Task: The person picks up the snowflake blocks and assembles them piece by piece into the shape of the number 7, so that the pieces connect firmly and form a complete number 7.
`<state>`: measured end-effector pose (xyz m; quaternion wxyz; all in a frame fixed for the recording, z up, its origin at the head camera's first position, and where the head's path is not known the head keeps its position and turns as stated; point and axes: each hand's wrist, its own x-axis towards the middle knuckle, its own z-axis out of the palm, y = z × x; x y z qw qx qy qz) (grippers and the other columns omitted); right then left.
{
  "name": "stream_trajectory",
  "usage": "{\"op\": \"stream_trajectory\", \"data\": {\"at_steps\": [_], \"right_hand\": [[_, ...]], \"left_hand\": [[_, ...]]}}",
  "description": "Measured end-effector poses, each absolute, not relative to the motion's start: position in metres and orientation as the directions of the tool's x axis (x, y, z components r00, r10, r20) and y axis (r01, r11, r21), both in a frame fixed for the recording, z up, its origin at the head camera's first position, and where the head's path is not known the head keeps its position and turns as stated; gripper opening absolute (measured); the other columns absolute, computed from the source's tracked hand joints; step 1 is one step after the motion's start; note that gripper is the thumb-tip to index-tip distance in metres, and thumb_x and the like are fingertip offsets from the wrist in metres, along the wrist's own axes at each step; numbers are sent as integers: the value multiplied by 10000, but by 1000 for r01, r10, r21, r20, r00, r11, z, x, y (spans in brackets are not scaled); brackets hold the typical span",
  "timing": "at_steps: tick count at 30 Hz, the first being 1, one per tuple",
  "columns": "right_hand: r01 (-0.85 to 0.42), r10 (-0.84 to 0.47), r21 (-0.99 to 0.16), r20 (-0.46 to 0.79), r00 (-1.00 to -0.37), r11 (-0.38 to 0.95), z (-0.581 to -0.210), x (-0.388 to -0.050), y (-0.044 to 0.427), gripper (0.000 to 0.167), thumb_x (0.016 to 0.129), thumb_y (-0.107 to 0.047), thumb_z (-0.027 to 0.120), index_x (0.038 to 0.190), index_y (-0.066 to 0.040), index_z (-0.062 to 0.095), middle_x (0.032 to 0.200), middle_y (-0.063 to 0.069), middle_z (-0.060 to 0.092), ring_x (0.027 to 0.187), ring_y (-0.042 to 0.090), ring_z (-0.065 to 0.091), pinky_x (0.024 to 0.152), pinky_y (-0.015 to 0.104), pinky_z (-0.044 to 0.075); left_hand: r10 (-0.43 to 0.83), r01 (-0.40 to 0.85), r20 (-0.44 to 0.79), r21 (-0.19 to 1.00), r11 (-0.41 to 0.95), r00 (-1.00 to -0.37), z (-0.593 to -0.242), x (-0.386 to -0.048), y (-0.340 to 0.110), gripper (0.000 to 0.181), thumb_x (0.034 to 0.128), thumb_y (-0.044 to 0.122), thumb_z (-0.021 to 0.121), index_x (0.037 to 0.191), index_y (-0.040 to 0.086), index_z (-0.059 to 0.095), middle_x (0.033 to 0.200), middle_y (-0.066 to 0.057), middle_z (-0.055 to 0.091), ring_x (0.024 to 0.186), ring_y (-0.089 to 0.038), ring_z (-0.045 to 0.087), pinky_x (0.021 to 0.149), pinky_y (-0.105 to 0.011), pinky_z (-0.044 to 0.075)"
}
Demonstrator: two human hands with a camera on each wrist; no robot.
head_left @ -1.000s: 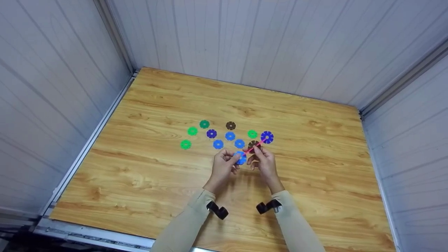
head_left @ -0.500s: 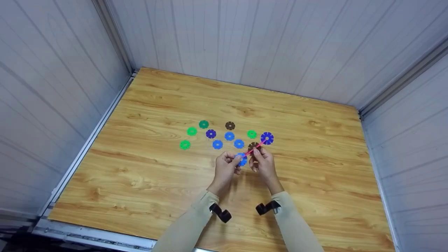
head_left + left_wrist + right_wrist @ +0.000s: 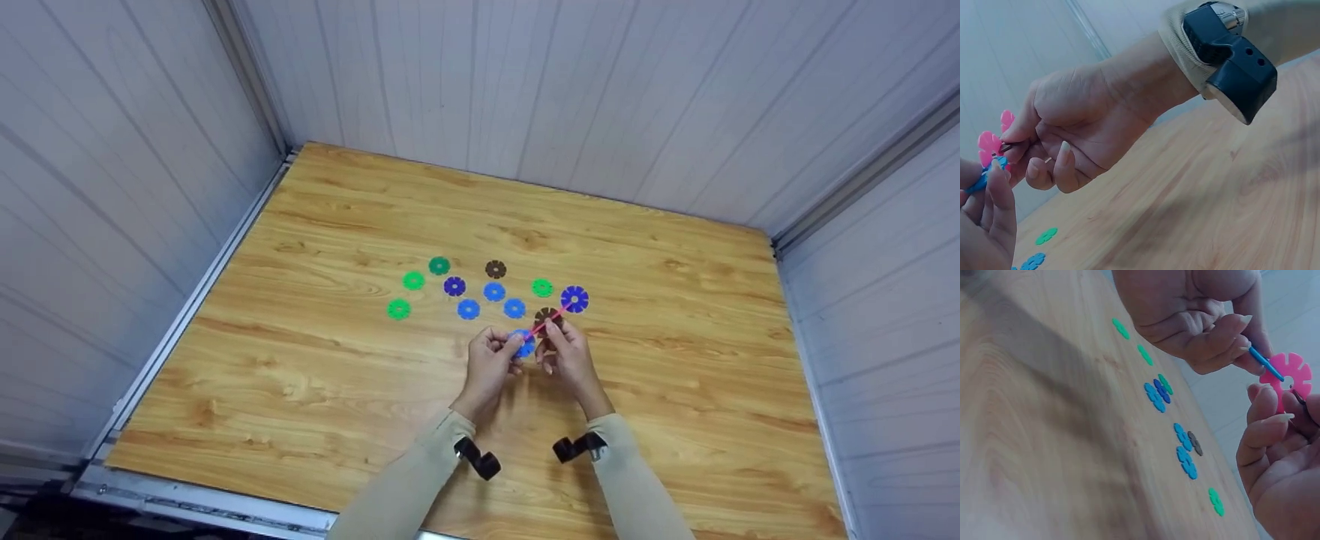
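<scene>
Pale walls [image 3: 510, 82] stand along the back and sides of the tabletop [image 3: 337, 420], whose wood runs on well past the loose discs [image 3: 463, 310] to either side. Nearer the person, a pink disc [image 3: 1296, 371] hangs in the air between the hands, notched round its rim, edge-on from the head. The left hand [image 3: 489, 369] pinches a blue disc [image 3: 527, 349] against it; the right hand [image 3: 575, 365] pinches near a brown disc [image 3: 544, 318]. A purple disc [image 3: 582, 301] shows at the pink's far end; whether joined, I cannot tell.
</scene>
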<state>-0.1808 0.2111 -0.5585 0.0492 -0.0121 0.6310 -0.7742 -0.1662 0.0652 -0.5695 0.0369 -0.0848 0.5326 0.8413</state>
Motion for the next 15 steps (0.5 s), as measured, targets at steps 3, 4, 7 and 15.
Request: {"op": "stream_trajectory", "data": {"at_steps": [3,4,7,15], "right_hand": [[69,-93,-982,-53,-994,-175,-557,-182,213,265,1059,-166,485,1034,71,601,664,147,537,508,142,500,394,201,372],[71,-98,-983,-56,-994,-167,-557,-182,214,280,1059,-167,486,1057,88,602,676,151,542,516,145,501,399,204,374],[75,-96,-986,-61,-993,-146,-558,-182,217,298,1057,-163,490,1094,111,600,692,145,550,527,145,495,405,206,374],[82,-72,-989,-73,-995,-124,-559,-181,216,179,1049,-132,493,1032,24,578,744,64,538,550,122,464,413,204,350]], "left_hand": [[-19,-147,-168,904,-402,-986,-569,-166,64,176,943,29,662,859,14,508,680,-48,588,530,-130,566,456,-257,500],[-14,-145,-163,910,-388,-987,-569,-166,63,173,942,33,666,866,7,513,682,-47,587,535,-137,561,454,-250,493],[16,-130,-132,934,-333,-991,-570,-166,60,157,929,20,676,876,-21,535,694,-32,579,564,-154,545,458,-232,466],[166,-147,-108,958,-246,-980,-575,-168,54,127,879,-47,695,902,-98,581,742,-45,590,615,-180,507,505,-242,407]]}}
